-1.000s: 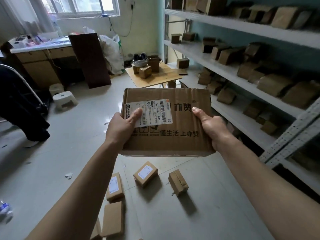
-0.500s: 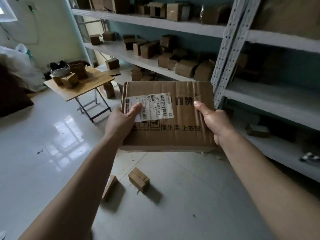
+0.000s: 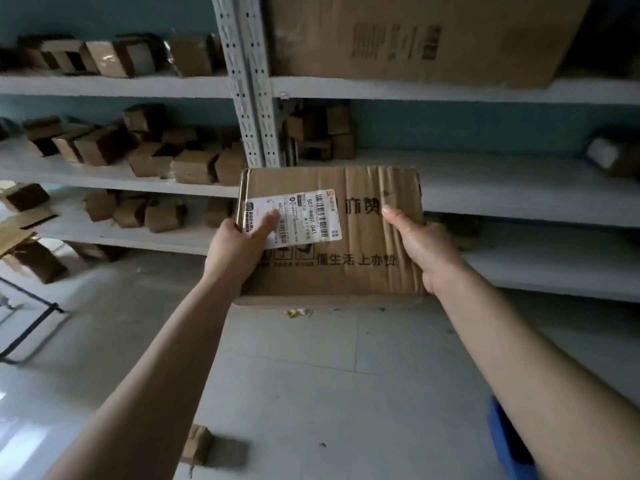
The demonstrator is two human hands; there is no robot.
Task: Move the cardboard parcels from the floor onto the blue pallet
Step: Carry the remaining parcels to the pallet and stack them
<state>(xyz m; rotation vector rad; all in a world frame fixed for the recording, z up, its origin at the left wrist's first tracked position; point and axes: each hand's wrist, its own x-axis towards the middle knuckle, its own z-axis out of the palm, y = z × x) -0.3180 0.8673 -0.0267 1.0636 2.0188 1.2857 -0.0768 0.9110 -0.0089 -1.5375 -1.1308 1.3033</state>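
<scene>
**Holding a flat brown cardboard parcel [image 3: 346,244] aloft before the white metal shelving [image 3: 519,199]**

The parcel is gripped at both short ends and is held roughly level in the air, well above the pale tiled floor [image 3: 311,375], in front of the lower shelves. The left hand [image 3: 239,247] is clamped on the left end, with the thumb pressed onto the white printed shipping label [image 3: 304,216] that is stuck to the upper face. The right hand [image 3: 426,251] is clamped on the right end, with the thumb laid across the creased top beside the black printed characters. The fingers of both hands are hidden beneath the parcel.

Only a corner of the blue pallet [image 3: 509,441] is seen, at the lower right, partly covered by the right forearm and well apart from the parcel.

A small cardboard box [image 3: 197,445] is left lying on the floor near the bottom edge, below the left forearm. A yellow scrap [image 3: 294,312] is seen on the tiles just under the near edge of the parcel.

Behind, the shelving is carried by a grey perforated upright [image 3: 249,81]. Many small brown cardboard boxes [image 3: 194,164] are piled loosely on the shelves to the left of it, and a few more are stacked just to its right. A large brown cardboard carton [image 3: 415,36] is stood on the top right shelf. Part of a black tubular frame [image 3: 31,327] is seen at the left edge.
</scene>
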